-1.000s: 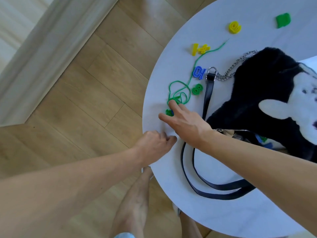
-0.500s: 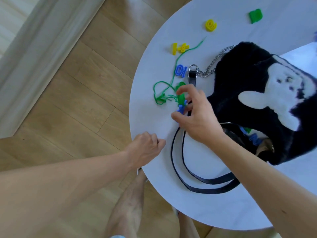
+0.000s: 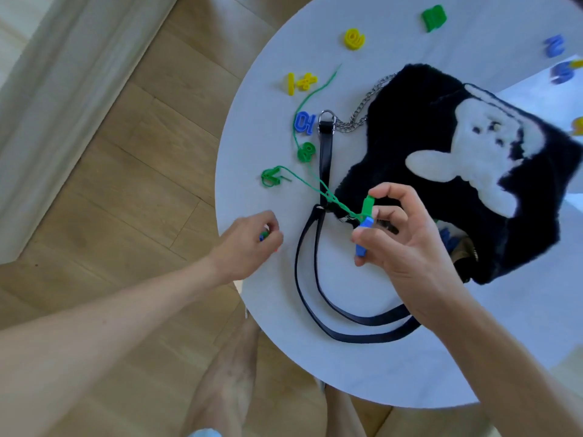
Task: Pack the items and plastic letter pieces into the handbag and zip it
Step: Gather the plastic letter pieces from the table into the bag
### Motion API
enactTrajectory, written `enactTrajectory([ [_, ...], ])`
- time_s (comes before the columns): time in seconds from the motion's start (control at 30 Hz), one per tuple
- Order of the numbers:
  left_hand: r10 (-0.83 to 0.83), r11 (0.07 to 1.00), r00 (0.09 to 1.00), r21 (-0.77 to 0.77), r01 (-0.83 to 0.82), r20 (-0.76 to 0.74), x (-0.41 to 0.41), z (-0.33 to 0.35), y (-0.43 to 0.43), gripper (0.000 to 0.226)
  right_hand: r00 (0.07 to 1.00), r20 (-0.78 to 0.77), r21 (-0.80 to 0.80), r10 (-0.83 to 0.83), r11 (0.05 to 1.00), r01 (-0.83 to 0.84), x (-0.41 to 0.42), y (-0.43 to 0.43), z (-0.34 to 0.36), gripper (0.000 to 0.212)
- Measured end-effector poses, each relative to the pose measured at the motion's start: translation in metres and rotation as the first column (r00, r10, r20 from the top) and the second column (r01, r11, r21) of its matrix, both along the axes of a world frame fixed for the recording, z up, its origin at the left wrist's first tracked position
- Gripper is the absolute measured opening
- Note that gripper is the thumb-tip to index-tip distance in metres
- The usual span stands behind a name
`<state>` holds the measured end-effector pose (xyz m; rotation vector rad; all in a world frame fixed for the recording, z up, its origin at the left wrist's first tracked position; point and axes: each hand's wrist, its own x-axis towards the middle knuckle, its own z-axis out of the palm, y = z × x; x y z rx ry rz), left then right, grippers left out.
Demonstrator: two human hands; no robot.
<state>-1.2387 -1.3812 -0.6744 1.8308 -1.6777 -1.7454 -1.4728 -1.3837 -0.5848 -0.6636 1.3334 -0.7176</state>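
Right hand: we logged the right hand [image 3: 407, 244] raised above the table [image 3: 362, 373], fingers curled partway, thumb and forefinger pinched on two plastic pieces.
Held pieces: a green piece [image 3: 367, 205] sat at the forefinger tip; a blue piece [image 3: 362, 236] lay just below it against the thumb. Middle and ring fingers were bent but loose, touching nothing we could make out.
Green string: a green string [image 3: 303, 179] ran taut from the pinched pieces away to the left of the fingertips, across the black strap [image 3: 325, 159], to a small green tangle [image 3: 270, 177] on the table.
Left hand: the left hand [image 3: 249, 241] rested at the table edge, fingers clenched into a loose fist around small pieces; we saw a bit of green and blue [image 3: 263, 235] between the curled fingers, shapes too small to tell.
Handbag: the black furry handbag [image 3: 419, 127] with a white rabbit patch lay on the table just beyond the right fingers; its mouth stood open beside the right palm, blue pieces [image 3: 446, 236] visible inside.
Strap loop: it looped on the table between the two hands.
Loose letters: past the fingertips lay a green piece [image 3: 306, 152], a blue pair [image 3: 304, 123], yellow pieces [image 3: 301, 82], a yellow piece [image 3: 354, 38] and a green block [image 3: 434, 18].
Far right edge: blue pieces [image 3: 558, 59], well apart from both hands.
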Motion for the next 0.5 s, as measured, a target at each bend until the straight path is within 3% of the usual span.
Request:
enactTrajectory([
  [0.03,0.253,0.952,0.956,0.213,-0.219,-0.147,-0.008,0.008,-0.003,0.019,0.998,0.057,0.005,0.026,1.000,-0.026,-0.002,0.001,0.005,0.044],
  [0.07,0.435,0.856,0.870,0.407,-0.320,-0.231,-0.018,0.016,-0.005,0.025,0.993,0.101,0.007,0.068,0.998,-0.069,-0.002,0.002,0.009,0.045],
  [0.13,0.612,0.709,0.721,0.629,-0.319,-0.325,-0.041,0.031,-0.006,0.035,0.979,0.094,0.000,0.180,0.984,-0.181,-0.002,0.002,0.019,0.046],
  [0.17,0.653,0.672,0.664,0.682,-0.288,-0.363,-0.053,0.037,-0.006,0.035,0.969,0.019,-0.018,0.245,0.969,-0.245,-0.001,0.002,0.023,0.047],
  [0.23,0.723,0.609,0.567,0.752,-0.252,-0.396,-0.077,0.046,-0.005,0.027,0.888,-0.274,-0.072,0.369,0.913,-0.402,-0.001,0.002,0.030,0.048],
  [0.33,0.771,0.577,0.447,0.795,-0.188,-0.454,-0.102,0.061,-0.002,0.037,0.609,-0.664,-0.086,0.434,0.765,-0.638,0.000,0.004,0.040,0.045],
  [0.4,0.803,0.531,0.404,0.833,-0.155,-0.437,-0.111,0.070,-0.002,0.063,0.486,-0.777,-0.071,0.400,0.711,-0.700,0.002,0.008,0.045,0.043],
  [0.5,0.839,0.469,0.389,0.868,-0.165,-0.380,-0.115,0.077,-0.002,0.065,0.443,-0.828,-0.085,0.343,0.705,-0.704,0.005,0.015,0.047,0.037],
])
